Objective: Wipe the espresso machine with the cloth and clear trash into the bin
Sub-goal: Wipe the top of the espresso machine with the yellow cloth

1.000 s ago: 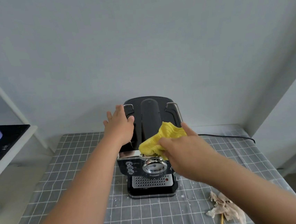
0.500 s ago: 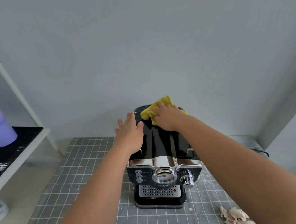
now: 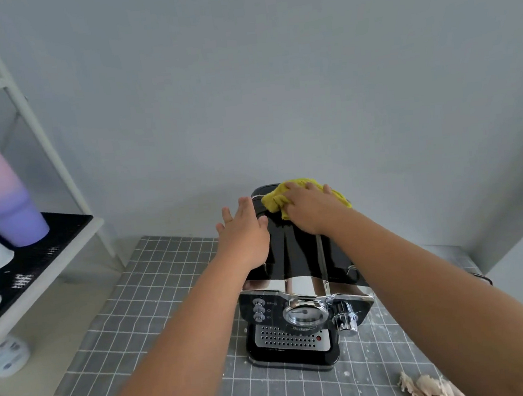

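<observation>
Grey checked tabletop, glossy black-and-chrome espresso machine against a pale wall.
Right hand, grip closed on crumpled yellow cloth, presses the machine's rear top; left hand lies open, flat on its side.

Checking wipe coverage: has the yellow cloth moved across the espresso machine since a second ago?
Yes. The yellow cloth, under the right hand, went from the front of the espresso machine, near the gauge, to its back edge.

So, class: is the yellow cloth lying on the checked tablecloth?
No, the right hand presses the yellow cloth on the espresso machine.
</observation>
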The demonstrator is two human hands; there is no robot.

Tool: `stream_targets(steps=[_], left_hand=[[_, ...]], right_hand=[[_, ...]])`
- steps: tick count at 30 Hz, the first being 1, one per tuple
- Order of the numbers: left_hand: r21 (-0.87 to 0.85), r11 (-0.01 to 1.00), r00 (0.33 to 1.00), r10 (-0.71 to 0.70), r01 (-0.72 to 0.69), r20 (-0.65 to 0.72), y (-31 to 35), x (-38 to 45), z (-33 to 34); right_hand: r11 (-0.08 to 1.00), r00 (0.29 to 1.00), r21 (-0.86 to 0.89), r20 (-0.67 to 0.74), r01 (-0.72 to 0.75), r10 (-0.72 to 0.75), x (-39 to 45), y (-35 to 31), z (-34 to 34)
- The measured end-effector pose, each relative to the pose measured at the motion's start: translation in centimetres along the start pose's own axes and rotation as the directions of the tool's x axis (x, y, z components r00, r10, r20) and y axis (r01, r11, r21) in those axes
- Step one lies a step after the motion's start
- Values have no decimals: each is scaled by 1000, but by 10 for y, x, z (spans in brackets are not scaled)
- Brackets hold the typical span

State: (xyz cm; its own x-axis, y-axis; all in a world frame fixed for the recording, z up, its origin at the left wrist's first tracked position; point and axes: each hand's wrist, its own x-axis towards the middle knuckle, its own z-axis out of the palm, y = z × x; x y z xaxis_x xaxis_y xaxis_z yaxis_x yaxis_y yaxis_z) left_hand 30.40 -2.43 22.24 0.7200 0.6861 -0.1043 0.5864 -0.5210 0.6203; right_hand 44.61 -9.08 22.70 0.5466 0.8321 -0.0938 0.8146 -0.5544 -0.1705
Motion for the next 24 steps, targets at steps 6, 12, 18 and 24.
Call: stream_targets(steps=[6, 12, 18, 24], left_hand=[[-8, 1000, 1000, 4, -4, 4, -1, -1, 0], [-14, 1000, 1000, -3, 2, -11, -4, 2, 2], [-35, 999, 1000, -6, 5, -31, -4, 5, 5], [-67, 998, 998, -17, 13, -61, -5, 3, 4]], right_hand=[[975, 989, 172, 74, -137, 126, 29, 6, -12], [980, 976, 15, -91, -198, 199, -10, -9, -7], [998, 997, 40, -55, -42, 44, -64, -25, 10], [979, 999, 199, 19, 36, -40, -43, -10, 5]])
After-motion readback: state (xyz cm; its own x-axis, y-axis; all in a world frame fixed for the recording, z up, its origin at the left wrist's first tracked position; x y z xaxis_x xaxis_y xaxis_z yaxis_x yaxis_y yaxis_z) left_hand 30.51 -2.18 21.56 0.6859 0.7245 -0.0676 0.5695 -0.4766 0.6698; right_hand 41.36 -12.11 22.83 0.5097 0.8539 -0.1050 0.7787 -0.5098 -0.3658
